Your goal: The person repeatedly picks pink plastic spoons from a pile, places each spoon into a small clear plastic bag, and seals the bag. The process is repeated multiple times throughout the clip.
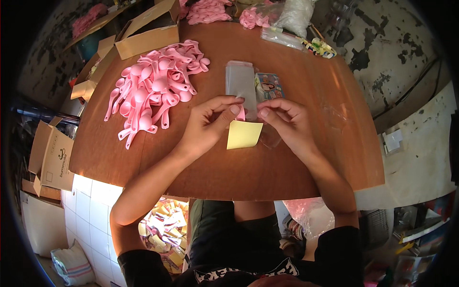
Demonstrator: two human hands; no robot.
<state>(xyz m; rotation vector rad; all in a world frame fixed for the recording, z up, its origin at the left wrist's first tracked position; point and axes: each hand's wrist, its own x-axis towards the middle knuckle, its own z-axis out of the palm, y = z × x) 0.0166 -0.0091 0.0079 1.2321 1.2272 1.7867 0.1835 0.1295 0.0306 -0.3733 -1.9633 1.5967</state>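
Observation:
My left hand (210, 119) pinches a pink spoon (241, 114), of which only a short bit shows beside the thumb. Just below it is a pale yellow card (244, 134), tilted over the brown table. Close to the card's upper right corner, my right hand (287, 119) has thumb and forefinger together; what they hold, if anything, is too clear or small to make out. Beyond my fingers lies a stack of clear plastic bags (240, 79). Printed cards (270, 85) with a colourful picture lie beside it, near my right fingertips.
A heap of pink spoons (158, 86) covers the table's left side. Behind it stands an open cardboard box (148, 40). More pink pieces (208, 12) and plastic packs (282, 38) sit at the far edge. Packed yellow-card pieces (165, 229) lie below the table's near edge.

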